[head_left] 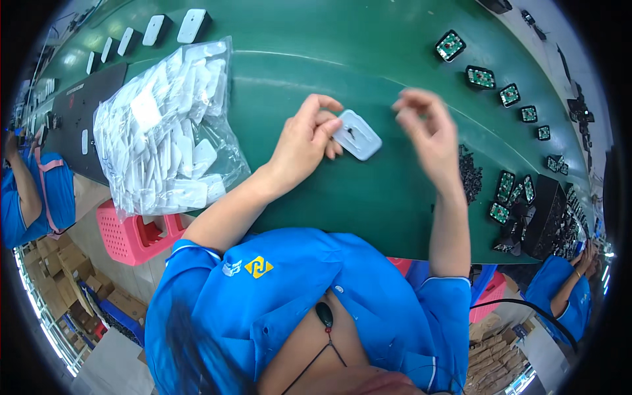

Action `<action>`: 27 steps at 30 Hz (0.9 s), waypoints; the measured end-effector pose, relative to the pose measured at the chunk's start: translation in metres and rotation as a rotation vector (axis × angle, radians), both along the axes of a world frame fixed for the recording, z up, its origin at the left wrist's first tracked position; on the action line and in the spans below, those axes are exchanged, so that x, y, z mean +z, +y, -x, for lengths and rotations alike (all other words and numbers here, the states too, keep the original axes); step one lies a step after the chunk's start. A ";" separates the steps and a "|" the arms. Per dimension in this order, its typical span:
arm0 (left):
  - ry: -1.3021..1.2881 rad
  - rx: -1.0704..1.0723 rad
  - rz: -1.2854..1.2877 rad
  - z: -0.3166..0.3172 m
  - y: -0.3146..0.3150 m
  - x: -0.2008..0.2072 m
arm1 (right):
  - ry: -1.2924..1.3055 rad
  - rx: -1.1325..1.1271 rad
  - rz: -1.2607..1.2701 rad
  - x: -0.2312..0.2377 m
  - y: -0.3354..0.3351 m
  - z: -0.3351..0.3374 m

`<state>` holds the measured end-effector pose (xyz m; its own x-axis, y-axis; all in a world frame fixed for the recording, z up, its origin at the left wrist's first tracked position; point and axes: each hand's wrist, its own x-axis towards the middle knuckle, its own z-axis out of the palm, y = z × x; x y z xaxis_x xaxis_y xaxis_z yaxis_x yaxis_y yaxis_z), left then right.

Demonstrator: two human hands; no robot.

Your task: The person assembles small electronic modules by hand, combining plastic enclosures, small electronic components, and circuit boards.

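Observation:
My left hand pinches a pale grey plastic cover by its left edge, over the green table. The cover is a rounded rectangle, tilted, with a raised rim inside. A small black part shows near its middle. To the right of the cover, apart from it, my right hand is raised with fingers loosely curved and somewhat blurred. Thumb and fingers stand apart, and I see nothing between them. Close by my right forearm lies a heap of small black parts.
A clear bag of pale covers fills the left side. White-topped cases line the far left; black cases with green circuit boards curve along the right. A black box stands at the right edge. Co-workers sit at both sides.

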<state>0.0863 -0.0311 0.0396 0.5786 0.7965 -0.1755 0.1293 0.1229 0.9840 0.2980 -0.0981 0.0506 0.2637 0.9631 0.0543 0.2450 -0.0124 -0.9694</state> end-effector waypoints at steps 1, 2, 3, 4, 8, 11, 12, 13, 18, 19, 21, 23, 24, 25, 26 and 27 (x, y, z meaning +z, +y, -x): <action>0.106 0.004 -0.071 -0.001 0.006 0.003 | -0.350 -0.137 -0.056 0.005 0.014 -0.020; 0.157 0.013 -0.176 -0.003 0.010 0.001 | -0.677 -0.195 -0.213 -0.002 0.028 -0.051; 0.159 0.020 -0.181 -0.006 0.014 -0.005 | -0.994 -0.250 -0.270 -0.003 0.044 -0.073; 0.195 0.013 -0.375 -0.009 0.018 -0.012 | -1.123 -0.248 -0.264 -0.004 0.058 -0.094; 0.306 -0.008 -0.752 -0.024 0.022 -0.012 | -1.253 -0.097 -0.152 -0.023 0.095 -0.139; 0.403 -0.024 -0.800 -0.031 0.015 -0.010 | -1.192 -0.027 -0.137 -0.023 0.107 -0.139; 0.449 -0.038 -0.866 -0.031 0.014 -0.010 | -1.165 -0.044 -0.138 -0.022 0.107 -0.136; 0.449 -0.042 -0.867 -0.031 0.011 -0.009 | -1.138 -0.064 -0.137 -0.021 0.106 -0.133; 0.581 0.024 -1.070 -0.023 -0.009 -0.012 | -0.599 -0.111 -0.018 -0.002 0.063 -0.075; 0.580 0.024 -1.067 -0.022 -0.010 -0.013 | -0.320 -0.027 0.032 -0.003 0.052 -0.071; 0.608 -0.006 -1.061 -0.024 -0.012 -0.012 | -0.225 0.073 0.168 0.005 0.030 -0.056; 0.625 -0.013 -1.056 -0.022 -0.013 -0.013 | -0.526 0.051 0.245 0.012 0.014 -0.039; 0.631 -0.030 -1.063 -0.022 -0.012 -0.012 | -0.625 0.018 0.209 0.013 0.007 -0.033; 0.627 -0.030 -1.062 -0.020 -0.011 -0.013 | -0.672 -0.009 0.208 0.015 0.002 -0.031; 0.580 -0.046 -1.097 -0.017 -0.010 -0.014 | -0.675 -0.010 0.209 0.014 -0.002 -0.030; 0.537 -0.057 -1.130 -0.014 -0.009 -0.016 | -0.794 -0.025 0.080 0.010 -0.005 -0.028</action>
<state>0.1000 -0.0400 0.0240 0.6844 0.6314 0.3647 0.5235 -0.7737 0.3569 0.3265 -0.1034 0.0609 0.1973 0.9662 0.1661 0.8605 -0.0895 -0.5015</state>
